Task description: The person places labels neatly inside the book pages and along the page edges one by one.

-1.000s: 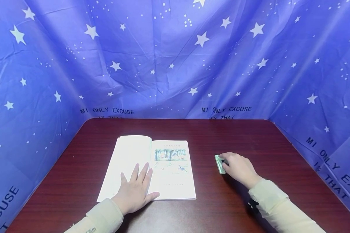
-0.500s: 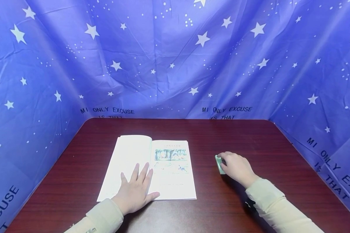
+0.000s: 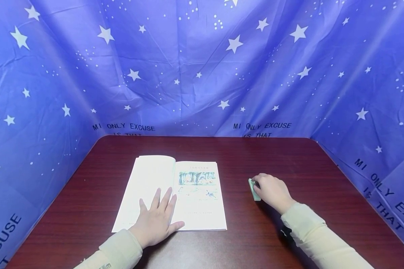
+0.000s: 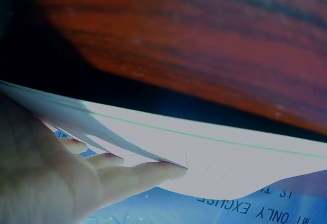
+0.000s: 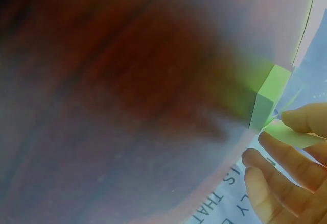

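Note:
An open book [image 3: 202,209] lies on the table, its right page carrying small colour pictures. My left hand [image 3: 153,224] rests on it with spread, straight fingers, near the lower part of the left page and the fold. To the right of the book is a small pale green sticky-note pad [image 3: 254,191]. My right hand [image 3: 274,191] is at the pad's right side. In the right wrist view, the pad [image 5: 270,96] has a top sheet [image 5: 288,134] lifted at one end, pinched between thumb and fingers. From the head, the fingertips are partly hidden.
The dark red wooden table [image 3: 229,149] has rounded far corners. A blue star-patterned cloth [image 3: 202,74] with printed lettering hangs behind it and along both sides.
My right hand and forearm have shifted slightly left and up in the head view, and the hand covers the pad a little differently. Left hand and book have stayed put.

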`<state>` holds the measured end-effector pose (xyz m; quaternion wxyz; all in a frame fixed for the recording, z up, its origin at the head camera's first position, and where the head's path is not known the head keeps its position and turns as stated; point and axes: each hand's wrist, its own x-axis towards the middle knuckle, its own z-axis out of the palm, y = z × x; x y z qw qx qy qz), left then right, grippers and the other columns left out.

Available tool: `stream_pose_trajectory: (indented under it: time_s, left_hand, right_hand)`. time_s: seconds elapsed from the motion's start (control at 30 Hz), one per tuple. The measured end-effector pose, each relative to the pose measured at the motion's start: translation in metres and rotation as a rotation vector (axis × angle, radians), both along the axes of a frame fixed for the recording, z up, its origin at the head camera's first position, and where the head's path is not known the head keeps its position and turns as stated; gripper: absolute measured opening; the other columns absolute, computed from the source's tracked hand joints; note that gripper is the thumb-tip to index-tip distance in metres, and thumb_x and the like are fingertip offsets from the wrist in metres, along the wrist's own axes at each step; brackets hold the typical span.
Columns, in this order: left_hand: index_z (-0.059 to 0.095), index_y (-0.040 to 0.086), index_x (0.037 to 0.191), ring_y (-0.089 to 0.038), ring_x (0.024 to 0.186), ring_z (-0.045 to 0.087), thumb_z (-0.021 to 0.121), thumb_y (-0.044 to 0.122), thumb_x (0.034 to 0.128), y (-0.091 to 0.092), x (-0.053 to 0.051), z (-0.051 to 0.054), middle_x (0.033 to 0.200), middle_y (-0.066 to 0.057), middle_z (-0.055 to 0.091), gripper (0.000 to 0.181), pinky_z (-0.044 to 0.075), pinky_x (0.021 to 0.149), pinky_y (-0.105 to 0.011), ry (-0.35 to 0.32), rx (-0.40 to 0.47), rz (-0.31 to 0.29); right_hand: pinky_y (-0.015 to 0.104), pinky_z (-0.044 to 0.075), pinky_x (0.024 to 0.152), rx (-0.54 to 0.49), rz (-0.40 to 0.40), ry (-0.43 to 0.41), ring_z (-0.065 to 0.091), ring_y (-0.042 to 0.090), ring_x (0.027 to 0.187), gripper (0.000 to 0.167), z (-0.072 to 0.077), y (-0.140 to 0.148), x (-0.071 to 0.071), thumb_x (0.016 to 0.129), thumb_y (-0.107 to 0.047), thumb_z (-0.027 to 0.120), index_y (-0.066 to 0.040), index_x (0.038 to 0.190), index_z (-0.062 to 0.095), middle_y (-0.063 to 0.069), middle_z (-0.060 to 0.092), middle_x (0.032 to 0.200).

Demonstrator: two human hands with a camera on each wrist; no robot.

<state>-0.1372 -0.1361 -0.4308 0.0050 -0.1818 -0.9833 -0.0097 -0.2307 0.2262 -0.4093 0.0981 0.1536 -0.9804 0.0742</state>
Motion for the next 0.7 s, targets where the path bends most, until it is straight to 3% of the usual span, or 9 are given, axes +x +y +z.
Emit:
stream_pose_trajectory:
  time_s: [0.7]
  left_hand:
    - [0.039,0.007,0.151,-0.043,0.148,0.026,0.042,0.065,0.0956,0.0003,-0.0003,0.0009,0.163,-0.012,0.028,0.081,0.029,0.095,-0.082,-0.007,-0.003,0.003]
  right_hand:
    - [0.044,0.053,0.059,0.01,-0.003,-0.009,0.07,0.028,0.084,0.016,0.0004,-0.001,-0.0047,0.086,-0.011,0.067,-0.005,0.098,0.075,0.01,0.073,0.1]
